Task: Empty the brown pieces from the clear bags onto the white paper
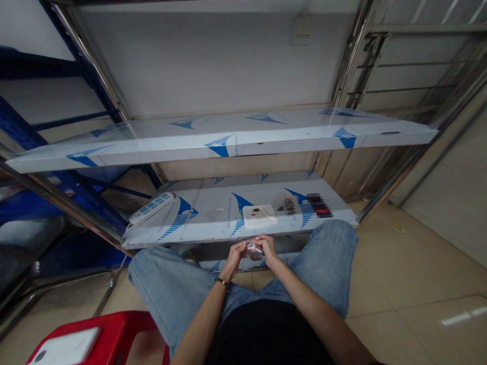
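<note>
Between my knees, just in front of the lower shelf's edge, I hold a small clear plastic bag (254, 250) with both hands. My left hand (235, 258) pinches its left side, and my right hand (267, 246) grips the right side near the top. Something dark shows in the bottom of the bag, too small to name. On the shelf (205, 227) beyond my hands lies a white sheet (260, 217) with a few dark bits on it. Right of the sheet is a loose patch of brown bits (288, 205).
A white device with blue squares (153, 207) lies at the shelf's left end, and a blurred dark-and-red item (319, 206) at the right. An upper shelf (221, 147) spans above. A red stool (124, 322) bearing a white flat object (61, 352) stands at lower left.
</note>
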